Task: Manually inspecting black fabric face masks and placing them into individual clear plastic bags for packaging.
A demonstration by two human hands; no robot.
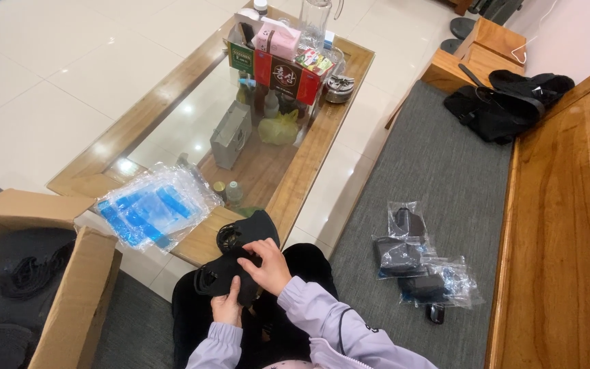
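Both the left hand [227, 307] and the right hand [265, 265] hold a black padded piece [233, 256], grips closed on it, near the table [308, 154] with plastic bags [155, 208].

A soft black fabric piece [237, 256], rounded like a padded mask or cap, sits folded over itself above the person's lap, just beside the wooden desk's [288, 184] near edge. Its upper lobe rises free, and a coiled black cord shows at its left side.
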